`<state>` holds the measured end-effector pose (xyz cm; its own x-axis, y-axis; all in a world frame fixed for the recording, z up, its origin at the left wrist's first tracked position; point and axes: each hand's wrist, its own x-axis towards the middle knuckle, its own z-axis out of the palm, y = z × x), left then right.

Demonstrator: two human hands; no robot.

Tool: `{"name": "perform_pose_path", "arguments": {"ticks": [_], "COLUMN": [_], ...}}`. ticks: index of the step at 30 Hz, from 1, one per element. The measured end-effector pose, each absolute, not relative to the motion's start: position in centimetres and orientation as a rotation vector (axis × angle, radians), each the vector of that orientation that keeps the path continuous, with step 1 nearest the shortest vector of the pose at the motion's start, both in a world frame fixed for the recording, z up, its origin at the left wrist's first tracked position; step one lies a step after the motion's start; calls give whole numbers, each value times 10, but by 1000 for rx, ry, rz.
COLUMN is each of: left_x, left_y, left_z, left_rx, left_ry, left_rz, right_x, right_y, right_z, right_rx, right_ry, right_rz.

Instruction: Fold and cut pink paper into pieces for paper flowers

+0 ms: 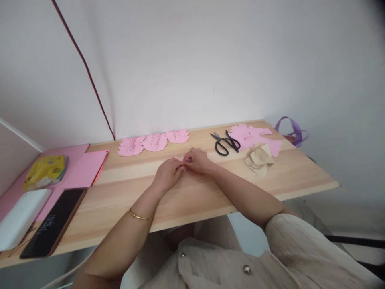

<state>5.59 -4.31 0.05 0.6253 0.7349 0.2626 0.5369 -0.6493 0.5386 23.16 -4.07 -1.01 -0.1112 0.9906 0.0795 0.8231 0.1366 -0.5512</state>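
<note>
Close together over the middle of the wooden table, my left hand (167, 174) and my right hand (197, 160) both have their fingers closed on a small piece of pink paper (187, 159). Most of that paper is hidden behind the fingers. Beyond the hands, along the wall, lie three pink paper cutouts with jagged, folded edges: a left cutout (131, 146), a middle cutout (155, 142) and a right cutout (177, 136). Black-handled scissors (221, 145) rest to the right of my right hand, beside a dark slim tool (232, 141).
Pink paper scraps (255, 137) and a crumpled beige paper (259, 159) lie on the right. A purple ribbon (297, 134) sticks out past the table (313, 180). On the left are pink sheets (80, 168), a yellow packet (46, 170), a white box (22, 218) and a phone (54, 224).
</note>
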Motion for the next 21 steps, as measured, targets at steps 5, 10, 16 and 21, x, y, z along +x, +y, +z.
{"name": "perform_pose_path", "arguments": {"ticks": [5,10,16,21], "left_x": [59,59,59,59], "left_y": [-45,-48,-50,-51], "left_z": [-2,3,4,3], "left_rx": [2714,2796,2805,2851], "left_ry": [955,950,968,962], "left_rz": [433,367,358,344], "right_x": [233,244,246,240], "right_y": [-37,-33,-41,-46], "right_z": [-15,-8,3,0], "right_rx": [-1845,-1897,-1702,-1724], "right_ry": [-1965,-1899,-2082,-2175], "right_rz": [443,354,627,556]}}
